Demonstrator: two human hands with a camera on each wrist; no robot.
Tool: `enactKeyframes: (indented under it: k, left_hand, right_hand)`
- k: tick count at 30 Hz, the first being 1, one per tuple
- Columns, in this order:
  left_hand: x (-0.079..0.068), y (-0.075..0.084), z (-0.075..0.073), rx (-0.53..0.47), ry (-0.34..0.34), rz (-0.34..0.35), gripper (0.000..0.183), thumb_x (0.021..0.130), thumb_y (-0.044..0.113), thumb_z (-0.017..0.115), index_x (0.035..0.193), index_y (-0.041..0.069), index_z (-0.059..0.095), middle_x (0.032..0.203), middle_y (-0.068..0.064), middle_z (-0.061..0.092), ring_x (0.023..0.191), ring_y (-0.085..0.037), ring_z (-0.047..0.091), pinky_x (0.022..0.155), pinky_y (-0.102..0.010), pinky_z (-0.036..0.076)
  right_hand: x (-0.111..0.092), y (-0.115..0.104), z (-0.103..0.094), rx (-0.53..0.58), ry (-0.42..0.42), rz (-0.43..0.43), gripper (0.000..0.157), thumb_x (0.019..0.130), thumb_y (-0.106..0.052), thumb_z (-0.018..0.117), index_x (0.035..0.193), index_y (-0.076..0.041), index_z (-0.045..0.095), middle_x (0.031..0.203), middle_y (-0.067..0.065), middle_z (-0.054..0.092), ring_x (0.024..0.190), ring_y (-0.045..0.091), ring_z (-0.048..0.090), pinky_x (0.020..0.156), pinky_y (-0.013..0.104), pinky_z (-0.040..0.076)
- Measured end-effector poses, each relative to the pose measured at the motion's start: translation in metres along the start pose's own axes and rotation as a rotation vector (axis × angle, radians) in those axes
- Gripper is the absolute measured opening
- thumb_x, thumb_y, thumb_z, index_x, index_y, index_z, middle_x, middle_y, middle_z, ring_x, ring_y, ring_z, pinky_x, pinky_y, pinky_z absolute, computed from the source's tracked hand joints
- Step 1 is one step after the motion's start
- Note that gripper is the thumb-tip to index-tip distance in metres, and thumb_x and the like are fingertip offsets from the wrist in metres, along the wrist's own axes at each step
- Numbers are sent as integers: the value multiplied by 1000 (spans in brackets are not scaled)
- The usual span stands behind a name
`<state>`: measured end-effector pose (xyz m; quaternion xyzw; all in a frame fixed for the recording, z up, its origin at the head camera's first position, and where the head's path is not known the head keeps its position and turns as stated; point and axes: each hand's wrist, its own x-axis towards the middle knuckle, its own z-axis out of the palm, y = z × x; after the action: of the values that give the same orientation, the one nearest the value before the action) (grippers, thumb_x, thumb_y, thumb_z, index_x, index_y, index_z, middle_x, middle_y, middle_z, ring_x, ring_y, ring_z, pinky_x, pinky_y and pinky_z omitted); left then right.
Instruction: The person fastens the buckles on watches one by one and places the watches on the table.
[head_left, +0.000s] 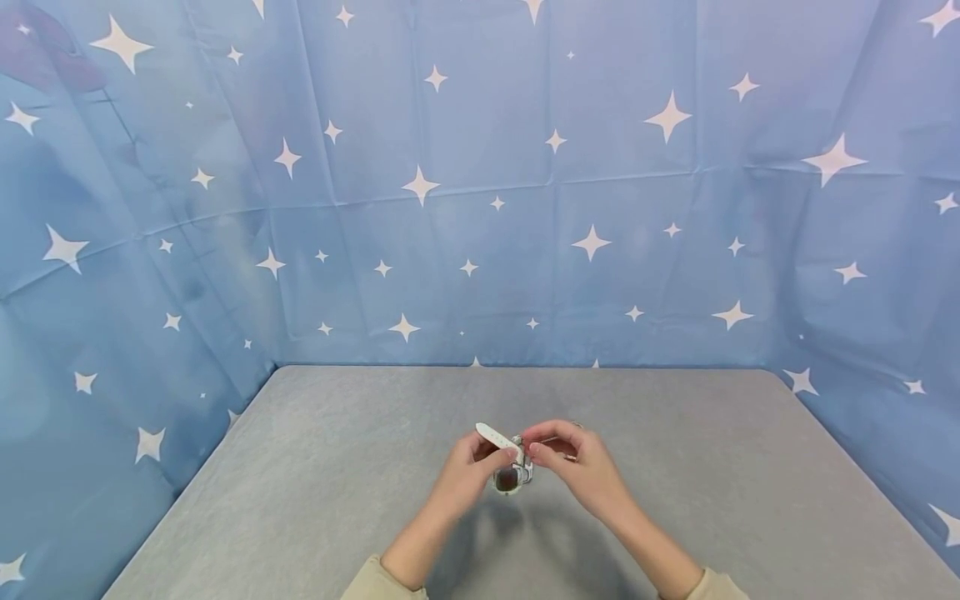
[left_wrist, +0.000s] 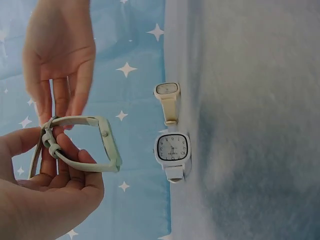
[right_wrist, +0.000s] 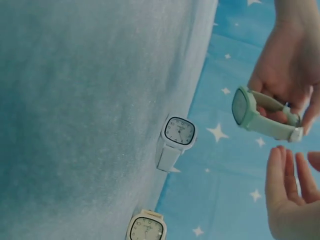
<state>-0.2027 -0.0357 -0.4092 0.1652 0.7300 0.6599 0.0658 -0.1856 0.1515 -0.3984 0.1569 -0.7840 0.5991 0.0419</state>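
Note:
My left hand (head_left: 467,477) grips a pale green wristwatch (left_wrist: 111,142) by its strap, held up above the table. The strap forms a loop with the buckle side toward my right hand, and the square case (right_wrist: 241,107) faces away. One pale strap end (head_left: 495,435) sticks up past my left thumb in the head view. My right hand (head_left: 588,471) is close beside the buckle. Its fingers look straight in the right wrist view, with nothing between them and the thumb. Whether the fingertips touch the strap is unclear.
On the grey table (head_left: 337,500) lie a white watch (left_wrist: 173,148) and a cream watch (left_wrist: 167,89), side by side beyond the hands. Both are mostly hidden by the hands in the head view. A blue curtain with white stars (head_left: 510,225) surrounds the table.

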Motion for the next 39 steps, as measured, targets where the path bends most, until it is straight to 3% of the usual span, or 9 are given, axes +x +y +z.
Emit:
enactKeyframes:
  k: [3,7,11,16,22,27,31,35,39]
  left_hand:
    - [0,1,0,-57,-7,-6,27,95,11,60,108,-13,61,97,-13,68,86,-7,60,83,-24,51]
    - [-1,3,0,-83,-10,-12,27,95,9,59,111,-12,61,97,-6,67,88,-6,59,87,-25,49]
    - [-2,6,2,-66,5,-15,25,94,11,58,109,-9,62,99,-8,66,88,-8,58,87,-26,48]
    - [-2,8,4,-67,12,-5,23,92,7,58,107,-10,60,96,-11,64,82,-7,54,78,-23,46]
    - [-4,7,2,-18,-38,35,16,93,2,57,104,-9,57,88,-2,56,73,-6,46,68,-20,42]
    - [-4,8,2,-61,-89,56,16,91,-2,56,103,-11,52,86,0,53,73,-7,52,69,-19,48]
    - [-3,9,3,-87,-88,35,17,92,-1,57,105,-9,52,92,-5,57,80,-9,59,74,-22,53]
    - [-3,11,1,-43,-75,48,24,92,2,64,112,-6,55,103,-16,63,92,-10,61,91,-24,51]
    - [-3,10,-1,-18,-76,77,29,92,4,67,117,-7,56,108,-25,64,93,-7,61,92,-22,49]
  right_hand:
    - [0,2,1,-68,-18,-34,20,94,-14,69,110,-2,70,104,14,73,89,4,68,79,23,57]
    - [0,3,3,-73,-49,-52,20,92,-13,71,109,-3,69,102,13,73,89,4,69,78,24,59]
    - [0,2,5,-56,-40,-43,16,91,-12,72,103,-3,69,98,14,72,86,4,69,77,24,59]
    - [-1,0,5,-48,-50,-32,13,92,-11,70,97,-1,66,95,13,70,84,5,67,76,23,58]
    - [-2,-3,5,-59,-79,19,15,92,-12,69,97,0,62,91,11,70,82,5,63,75,23,56]
    - [0,-3,4,-58,-119,71,16,93,-13,66,99,0,59,87,12,69,79,9,63,72,25,53]
    - [0,0,4,-11,-113,55,16,94,-9,64,101,3,57,87,15,70,79,11,64,72,25,52]
    - [-1,1,2,60,-66,55,18,95,-9,63,104,6,58,87,3,69,82,10,63,75,25,50]
    - [-2,-1,0,109,-35,96,22,97,-12,62,109,6,59,92,-3,67,88,9,64,82,24,51]
